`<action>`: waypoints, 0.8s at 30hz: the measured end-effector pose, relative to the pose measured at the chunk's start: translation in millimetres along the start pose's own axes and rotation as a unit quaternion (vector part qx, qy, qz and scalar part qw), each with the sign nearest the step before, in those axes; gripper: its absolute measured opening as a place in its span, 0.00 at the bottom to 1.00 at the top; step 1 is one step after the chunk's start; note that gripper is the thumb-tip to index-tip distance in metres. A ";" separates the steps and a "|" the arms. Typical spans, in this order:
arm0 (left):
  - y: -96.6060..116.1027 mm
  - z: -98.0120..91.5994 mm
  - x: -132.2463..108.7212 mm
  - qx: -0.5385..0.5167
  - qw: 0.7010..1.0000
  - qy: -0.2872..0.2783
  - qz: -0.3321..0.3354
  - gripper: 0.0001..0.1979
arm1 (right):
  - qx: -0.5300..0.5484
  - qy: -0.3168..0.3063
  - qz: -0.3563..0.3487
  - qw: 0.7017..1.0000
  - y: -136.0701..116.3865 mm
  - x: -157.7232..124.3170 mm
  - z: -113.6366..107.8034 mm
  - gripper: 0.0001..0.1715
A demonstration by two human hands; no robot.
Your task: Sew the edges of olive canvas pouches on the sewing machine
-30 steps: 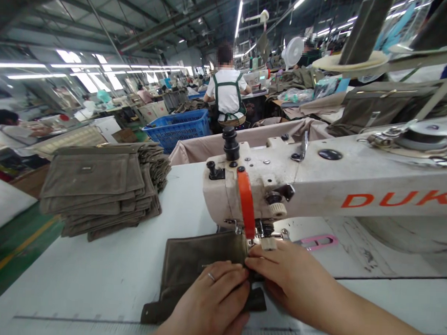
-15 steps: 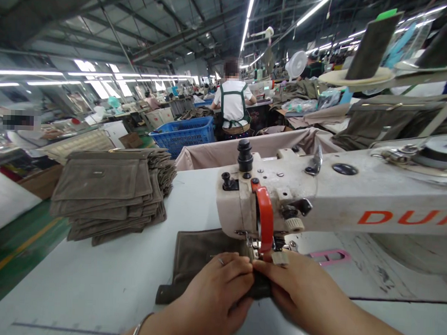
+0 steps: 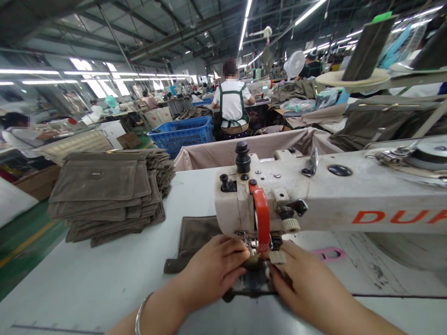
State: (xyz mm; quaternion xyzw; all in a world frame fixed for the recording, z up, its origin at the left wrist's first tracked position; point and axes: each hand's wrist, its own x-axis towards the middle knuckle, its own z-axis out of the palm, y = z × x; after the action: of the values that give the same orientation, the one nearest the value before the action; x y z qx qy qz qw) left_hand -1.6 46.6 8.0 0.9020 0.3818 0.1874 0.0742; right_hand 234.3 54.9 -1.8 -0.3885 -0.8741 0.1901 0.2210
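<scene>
Risk: the left hand [image 3: 210, 269] and right hand [image 3: 303, 282] sit right by the presser foot [image 3: 255, 244] of the sewing machine [image 3: 317, 200], so a fingertip could meet the needle if the machine runs, and a slipping fold could skew the brown canvas piece [image 3: 199, 235], which lies on the white table [image 3: 105, 290] and runs under the foot. Both hands curl closed, pinching the cloth, forearms angled in from either side, metal bangle [image 3: 141, 323] on the left wrist.
</scene>
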 end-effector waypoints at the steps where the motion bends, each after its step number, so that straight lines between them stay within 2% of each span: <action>1: -4.0 -0.5 -1.9 0.005 1.000 0.003 0.000 0.14 | -0.007 0.017 0.016 1.000 1.8 0.0 -1.4 0.12; 3: -11.5 -0.7 -5.6 0.004 1.000 0.024 0.003 0.13 | -0.026 0.039 0.038 0.998 5.6 1.1 -3.5 0.12; 6: -17.3 1.4 -9.2 -0.027 0.998 0.063 0.009 0.11 | -0.055 0.035 0.040 0.997 9.6 4.8 -6.0 0.12; 9: -13.2 5.3 -9.4 -0.048 0.996 0.076 -0.005 0.10 | -0.108 0.022 0.051 0.993 10.7 8.0 -8.9 0.10; 12: -2.2 9.7 -7.5 -0.050 0.996 0.077 -0.018 0.10 | -0.134 0.020 0.045 0.990 8.9 7.7 -9.0 0.15; 14: 5.1 12.9 -6.1 -0.053 0.995 0.083 -0.023 0.09 | -0.097 0.033 0.012 0.995 6.4 6.2 -5.9 0.11; 16: 10.6 16.0 -5.3 -0.051 0.994 0.096 -0.030 0.07 | -0.041 0.039 -0.029 0.998 3.8 4.6 -0.9 0.02; 19: 15.4 19.6 -4.8 -0.038 0.992 0.114 -0.044 0.06 | 0.018 0.022 -0.060 0.998 1.6 3.7 6.1 0.13; 24: 18.6 21.2 -2.1 -0.037 0.988 0.137 -0.062 0.07 | 0.023 0.036 -0.057 0.997 0.3 5.6 8.3 0.15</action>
State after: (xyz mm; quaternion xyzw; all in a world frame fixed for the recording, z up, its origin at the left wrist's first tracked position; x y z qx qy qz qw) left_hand 17.8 32.4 -7.0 0.8388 0.4367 0.3183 0.0658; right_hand 226.7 58.0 -7.5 -0.3391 -0.8817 0.1831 0.2721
